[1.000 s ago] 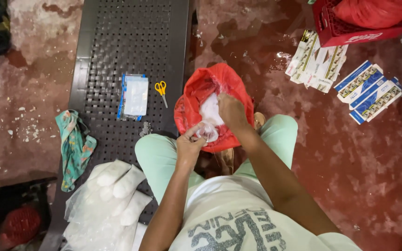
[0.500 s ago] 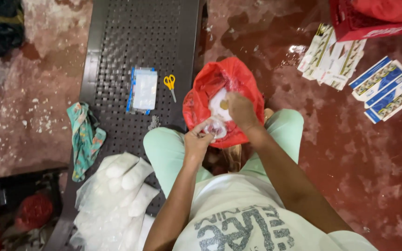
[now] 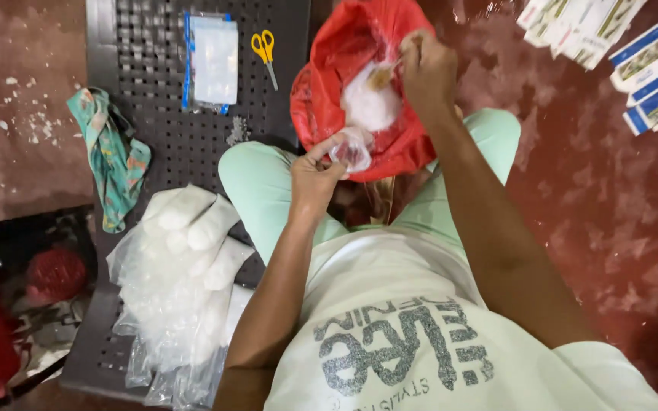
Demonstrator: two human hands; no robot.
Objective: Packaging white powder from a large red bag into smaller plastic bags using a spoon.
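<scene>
My left hand (image 3: 315, 173) pinches a small clear plastic bag (image 3: 352, 150) at the lower edge of a red plastic bag (image 3: 329, 84) that rests between my knees. Inside the red bag lies a white powdery heap (image 3: 368, 105). My right hand (image 3: 428, 70) is over that heap and grips a small brownish scoop (image 3: 382, 76) that touches the white stuff. I sit in light green trousers on a dark perforated metal bench (image 3: 154, 68).
On the bench lie yellow scissors (image 3: 265, 50), a stack of clear bags with blue edges (image 3: 211, 61), a patterned green cloth (image 3: 112, 156) and a pile of filled clear bags (image 3: 180, 266). Blue and white boxes (image 3: 649, 68) lie on the red floor at the upper right.
My right hand has moved up into the red bag onto the white heap. My left hand still pinches the small clear bag. The camera has moved closer.
</scene>
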